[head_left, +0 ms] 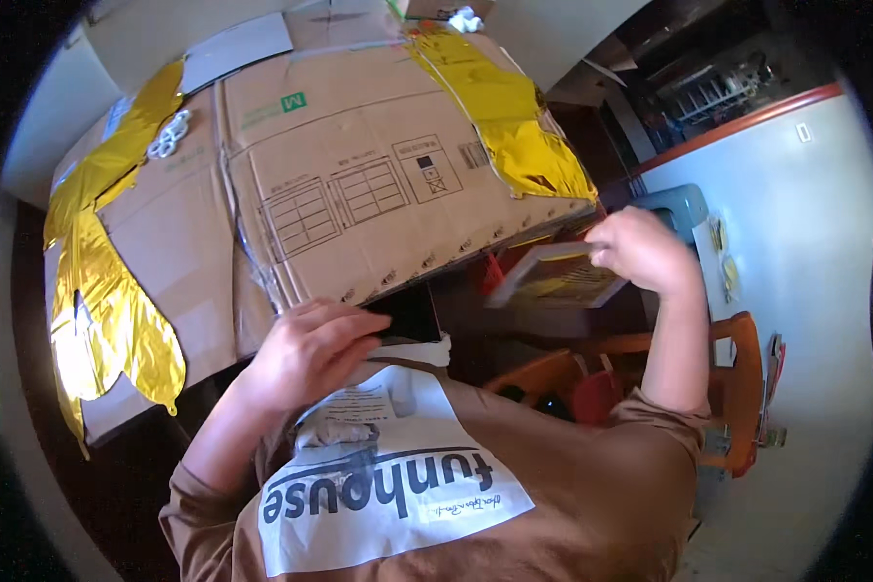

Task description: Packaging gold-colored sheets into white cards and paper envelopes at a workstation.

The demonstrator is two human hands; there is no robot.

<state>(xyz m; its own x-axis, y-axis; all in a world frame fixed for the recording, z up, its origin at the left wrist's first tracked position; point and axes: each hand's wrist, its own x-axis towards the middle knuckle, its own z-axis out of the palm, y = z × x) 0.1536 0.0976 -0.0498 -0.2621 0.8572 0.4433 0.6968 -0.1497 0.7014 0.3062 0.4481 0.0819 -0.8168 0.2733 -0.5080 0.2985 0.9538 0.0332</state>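
My right hand (645, 247) is raised beyond the table's near right corner, fingers closed in a pinch. From it hangs a flat clear packet (561, 278) with pale edges and something yellow inside, smeared by motion. Close to my chest, my left hand (310, 347) lies at the near edge of the cardboard (359, 155), its fingers stretched to the right and its thumb hidden. Beside those fingertips is a dark, flat-looking thing (413, 316), whose kind I cannot make out. Flat gold foil balloons lie on the cardboard, one on the left (116, 291) and another on the right (500, 116).
White rings (170, 134) sit near the left foil, and a white sheet (235, 50) lies at the far edge. A crumpled white piece (466, 19) is at the back. An orange wooden chair (742, 388) stands to my right, near a teal container (684, 209).
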